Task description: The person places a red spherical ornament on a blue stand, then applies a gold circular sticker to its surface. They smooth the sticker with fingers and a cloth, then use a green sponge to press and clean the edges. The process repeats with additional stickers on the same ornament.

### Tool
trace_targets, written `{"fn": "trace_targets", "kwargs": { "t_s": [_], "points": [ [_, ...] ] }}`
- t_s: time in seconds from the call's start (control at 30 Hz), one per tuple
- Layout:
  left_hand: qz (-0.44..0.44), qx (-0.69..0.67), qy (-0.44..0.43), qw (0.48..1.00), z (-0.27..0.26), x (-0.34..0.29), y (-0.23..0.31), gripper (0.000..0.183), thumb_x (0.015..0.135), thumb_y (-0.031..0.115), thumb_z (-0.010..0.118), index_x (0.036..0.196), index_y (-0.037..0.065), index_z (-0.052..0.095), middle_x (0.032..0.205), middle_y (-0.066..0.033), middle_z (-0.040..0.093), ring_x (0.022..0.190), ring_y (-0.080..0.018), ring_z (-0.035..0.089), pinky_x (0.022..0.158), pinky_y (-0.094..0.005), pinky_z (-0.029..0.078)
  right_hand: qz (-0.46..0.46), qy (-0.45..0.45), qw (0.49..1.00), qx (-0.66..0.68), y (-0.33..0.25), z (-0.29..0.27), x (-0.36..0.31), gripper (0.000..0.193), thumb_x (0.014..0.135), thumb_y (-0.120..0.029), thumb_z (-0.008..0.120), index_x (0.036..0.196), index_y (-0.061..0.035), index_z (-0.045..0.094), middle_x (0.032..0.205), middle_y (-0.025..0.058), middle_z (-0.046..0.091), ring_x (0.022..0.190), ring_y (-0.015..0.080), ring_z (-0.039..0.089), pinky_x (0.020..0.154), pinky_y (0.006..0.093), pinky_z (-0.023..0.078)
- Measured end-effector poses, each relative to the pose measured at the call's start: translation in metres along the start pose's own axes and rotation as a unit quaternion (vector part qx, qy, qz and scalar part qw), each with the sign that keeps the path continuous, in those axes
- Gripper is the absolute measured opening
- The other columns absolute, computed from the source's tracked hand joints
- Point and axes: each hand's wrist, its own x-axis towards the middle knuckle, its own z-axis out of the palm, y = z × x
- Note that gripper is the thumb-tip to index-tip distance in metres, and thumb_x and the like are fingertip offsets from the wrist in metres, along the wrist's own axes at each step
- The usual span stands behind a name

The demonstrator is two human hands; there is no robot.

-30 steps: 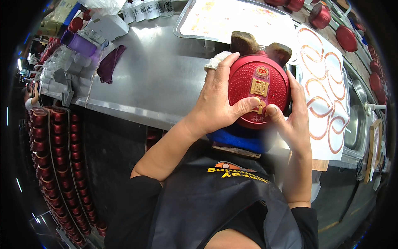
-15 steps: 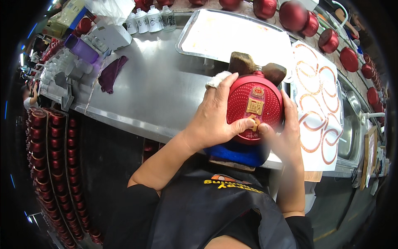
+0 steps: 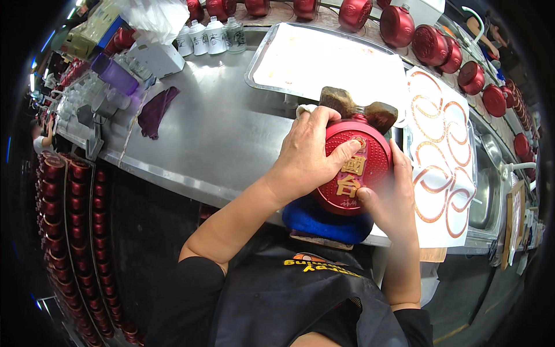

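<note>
Steel surface (image 3: 225, 127) is gleaming beyond; the bottle (image 3: 377, 165) is resting on a blue pad (image 3: 315, 222), left hand (image 3: 303, 153) and right hand (image 3: 396, 199) holding it, fingers (image 3: 401, 161) half-curled. Left thumb (image 3: 342, 154), having left the lower character (image 3: 347, 186), is seemingly pressing the emblem (image 3: 362, 148).

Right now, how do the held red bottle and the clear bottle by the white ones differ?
The red bottle is round-faced with gold characters; the clear bottle is see-through with dark marks. The left hand and right hand hold the red bottle; the clear bottle stands upright, untouched. Both have a narrow neck.
</note>
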Motion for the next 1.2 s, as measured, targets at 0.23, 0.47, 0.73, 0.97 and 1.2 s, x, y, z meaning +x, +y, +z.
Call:
{"fn": "trace_targets", "kwargs": {
  "t_s": [0.23, 0.47, 0.73, 0.97, 1.2],
  "points": [
    [0.007, -0.016, 0.009, 1.0, 0.0046, 0.0034, -0.0025, 0.056, 0.088, 0.041, 0.079, 0.116, 0.0, 0.055, 0.109, -0.0203, 0.061, 0.105, -0.0362, 0.058, 0.095, -0.0458, 0.047, -0.006, 0.002, 1.0, 0.01, 0.0001, 0.0007, -0.0002, 0.095, 0.079, -0.032, 0.087, 0.152, 0.0056, 0.038, 0.14, 0.0253, 0.05, 0.129, 0.0384, 0.052, 0.11, 0.0458, 0.043],
    [0.006, -0.019, 0.012, 1.0, 0.0049, 0.0037, -0.0052, 0.054, 0.089, 0.039, 0.079, 0.117, 0.0, 0.055, 0.11, -0.0198, 0.063, 0.107, -0.0352, 0.06, 0.096, -0.0446, 0.048, -0.002, 0.0, 1.0, 0.007, -0.0011, 0.0002, 0.0, 0.095, 0.079, -0.032, 0.087, 0.152, 0.0052, 0.038, 0.14, 0.025, 0.05, 0.129, 0.0382, 0.052, 0.109, 0.0457, 0.043],
    [0.005, -0.017, 0.006, 1.0, 0.0056, 0.0059, -0.0044, 0.054, 0.089, 0.041, 0.078, 0.115, 0.0, 0.055, 0.109, -0.0195, 0.062, 0.107, -0.036, 0.058, 0.097, -0.0456, 0.047, 0.0, -0.002, 1.0, 0.006, -0.0012, 0.0001, -0.0002, 0.096, 0.08, -0.034, 0.086, 0.153, 0.0047, 0.037, 0.14, 0.0245, 0.049, 0.129, 0.0379, 0.052, 0.109, 0.0458, 0.043],
    [0.001, -0.031, 0.009, 0.999, 0.0053, 0.0056, -0.0059, 0.057, 0.087, 0.044, 0.08, 0.115, 0.001, 0.055, 0.109, -0.0189, 0.062, 0.107, -0.0361, 0.058, 0.096, -0.0452, 0.046, 0.0, -0.002, 1.0, 0.008, -0.0004, 0.0004, -0.0005, 0.096, 0.08, -0.034, 0.086, 0.153, 0.0042, 0.037, 0.139, 0.0241, 0.05, 0.129, 0.0375, 0.052, 0.109, 0.0457, 0.043],
    [-0.005, -0.003, -0.002, 1.0, 0.0052, 0.0047, -0.0021, 0.06, 0.085, 0.045, 0.081, 0.117, 0.001, 0.055, 0.112, -0.0195, 0.061, 0.108, -0.0362, 0.057, 0.096, -0.0452, 0.047, -0.003, 0.001, 1.0, -0.003, -0.0013, 0.0, -0.0001, 0.096, 0.08, -0.035, 0.086, 0.153, 0.0043, 0.038, 0.139, 0.0239, 0.05, 0.127, 0.0372, 0.053, 0.108, 0.0456, 0.044]
  ]
}}
